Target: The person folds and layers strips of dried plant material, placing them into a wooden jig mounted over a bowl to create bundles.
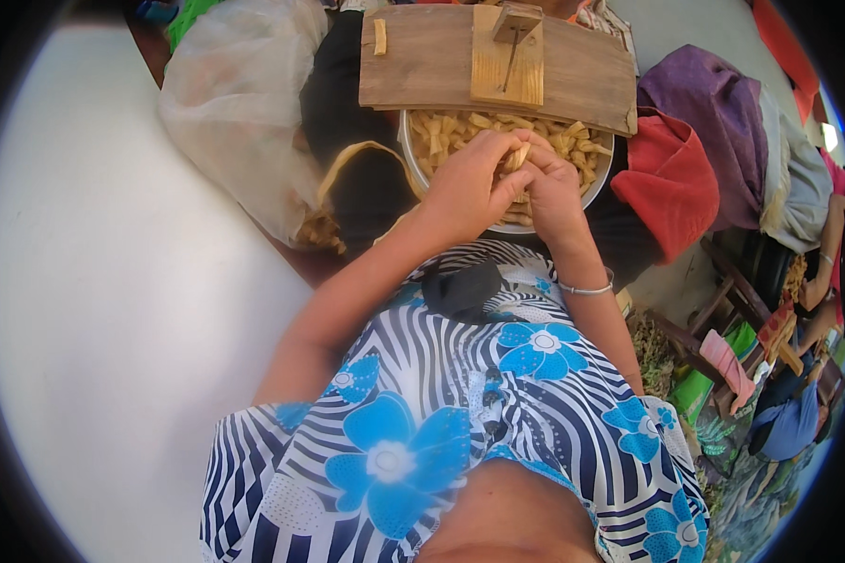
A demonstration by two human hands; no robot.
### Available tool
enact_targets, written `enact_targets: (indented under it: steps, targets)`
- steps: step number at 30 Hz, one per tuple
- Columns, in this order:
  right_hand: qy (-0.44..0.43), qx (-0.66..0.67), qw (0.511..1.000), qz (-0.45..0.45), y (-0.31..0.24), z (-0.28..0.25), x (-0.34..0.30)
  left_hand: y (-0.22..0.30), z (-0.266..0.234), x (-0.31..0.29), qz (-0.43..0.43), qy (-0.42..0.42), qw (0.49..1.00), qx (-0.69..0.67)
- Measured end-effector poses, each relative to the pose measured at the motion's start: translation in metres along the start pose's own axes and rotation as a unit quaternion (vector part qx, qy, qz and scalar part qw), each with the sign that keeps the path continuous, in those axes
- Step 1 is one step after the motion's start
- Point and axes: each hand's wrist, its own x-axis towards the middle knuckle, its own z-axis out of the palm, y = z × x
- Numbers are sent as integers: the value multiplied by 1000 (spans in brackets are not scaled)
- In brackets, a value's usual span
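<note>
My left hand (469, 183) and my right hand (556, 192) meet over a round metal bowl (599, 188). Between their fingertips is a small folded piece of pale yellow strip (516, 158), pinched from both sides. Many similar knotted or twisted yellow pieces (441, 131) fill the bowl beneath. A long pale strip (347, 150) loops out left of the bowl and passes behind my left wrist; whether it joins the held piece is hidden. Across the bowl's far side lies a wooden board (422, 66), with a smaller block and a thin metal spike (511, 66) on it.
To the left sits a translucent white sack (244, 103) by a pale wall or floor surface (113, 281). Red cloth (667, 188) and a purple bundle (704, 113) lie right of the bowl. Other people sit at the far right, one arm (824, 253) showing, near wooden stools (723, 310).
</note>
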Motion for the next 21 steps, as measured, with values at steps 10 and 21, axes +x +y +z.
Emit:
enact_targets:
  steps: [10, 21]
  targets:
    - [132, -165, 953, -217, -30, 4, -2, -15, 7, 11, -245, -46, 931, -266]
    - [7, -261, 959, -113, -79, -34, 16, -18, -24, -3, 79, 6, 989, 125]
